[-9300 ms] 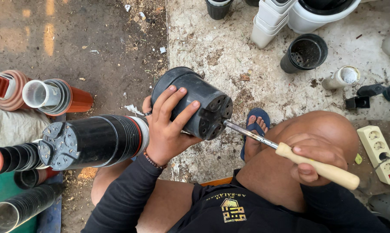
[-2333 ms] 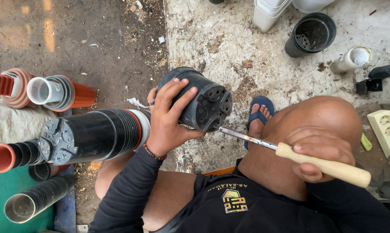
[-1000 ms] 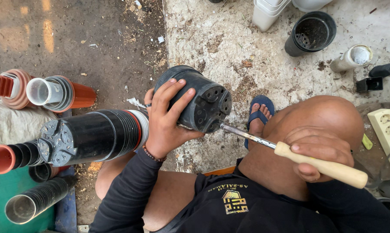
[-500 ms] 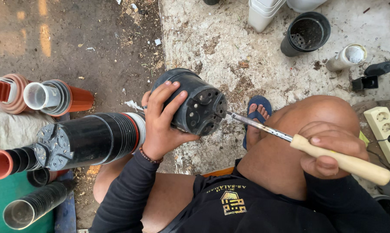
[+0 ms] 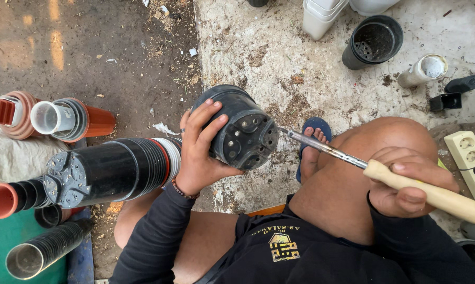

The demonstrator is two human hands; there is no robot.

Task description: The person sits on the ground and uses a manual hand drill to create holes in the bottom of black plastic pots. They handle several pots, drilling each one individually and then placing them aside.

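Black plastic pot point(image 5: 241, 131) gets its base pierced.
Left hand point(image 5: 198, 152) grips the pot; right hand point(image 5: 406, 181) clasps the wooden-handled iron point(image 5: 385, 176), tip beside the base, needing steady aim.

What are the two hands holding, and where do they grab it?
The left hand holds a black plastic pot by its side wall, bottom facing the camera. The right hand grips a metal-tipped tool by its wooden handle.
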